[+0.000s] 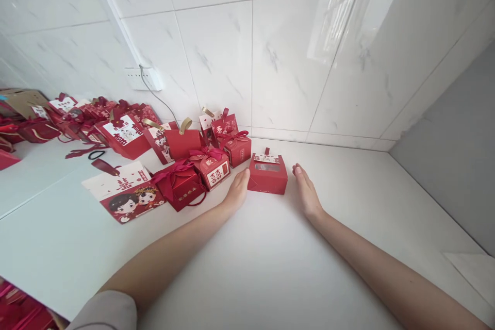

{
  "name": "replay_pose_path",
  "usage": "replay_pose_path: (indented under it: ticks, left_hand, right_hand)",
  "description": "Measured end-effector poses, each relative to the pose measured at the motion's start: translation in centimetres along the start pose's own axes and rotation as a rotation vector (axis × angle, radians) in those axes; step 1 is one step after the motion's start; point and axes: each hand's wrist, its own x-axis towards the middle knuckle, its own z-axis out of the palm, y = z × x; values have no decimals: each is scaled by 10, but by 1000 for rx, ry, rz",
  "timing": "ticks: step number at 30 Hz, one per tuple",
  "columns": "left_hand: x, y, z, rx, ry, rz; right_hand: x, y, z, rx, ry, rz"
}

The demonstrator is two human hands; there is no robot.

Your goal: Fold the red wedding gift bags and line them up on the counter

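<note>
A red gift box with a clear window and a small ribbon loop on top stands on the white table, between my two hands. My left hand is upright at its left side, fingers stretched out, with the fingertips at or very near the box. On the other side, my right hand stands on edge with straight fingers, a small gap apart from the box. Neither hand grips anything. Just left of my left hand sit a box with a pink bow and a darker red box with a ribbon.
Several more red gift boxes crowd the left, among them a tilted one with cartoon figures. A power strip with a grey cable is on the tiled wall. The white table meets a grey panel at right.
</note>
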Motion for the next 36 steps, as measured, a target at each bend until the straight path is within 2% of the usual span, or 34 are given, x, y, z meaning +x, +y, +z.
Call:
replay_pose_path:
  ticks: [3,5,8,10,12,15,18,20,23,25,27,30,36]
  left_hand:
    - [-7,-6,6,-253,-161,-128]
    - [-5,-6,0,-333,-197,-108]
    - [0,-14,-6,-322,-94,-64]
    - [3,-26,-6,-319,56,-61]
    - [5,-36,-2,-331,195,-77]
    - [6,-41,0,-349,267,-95]
    - [6,-34,1,-329,214,-93]
    - [5,-26,1,-294,130,-82]
    - [0,-14,1,-227,-65,-18]
    - [-5,-8,1,-156,-180,57]
    - [-8,-6,-1,-76,-221,141]
    - [-5,-10,0,20,-200,226]
    - [7,-23,8,28,-222,196]
  right_hand:
    - [-3,-11,1,-20,-211,-93]
    - [-7,-23,2,-120,-167,-196]
    - [-15,-36,1,-290,-124,-451]
    - [-20,-40,1,-334,-194,-609]
    - [-23,-41,1,-313,-219,-694]
    - [-22,-39,2,-292,-168,-671]
    - [-18,-36,3,-362,-181,-582]
    - [-14,-32,4,-410,-220,-507]
    - [-11,-27,4,-391,-299,-362]
    - [-10,-25,3,-342,-271,-303]
    - [-9,-26,2,-305,-179,-299]
    - [-8,-30,2,-283,-83,-362]
    - [0,-31,2,-488,-137,-405]
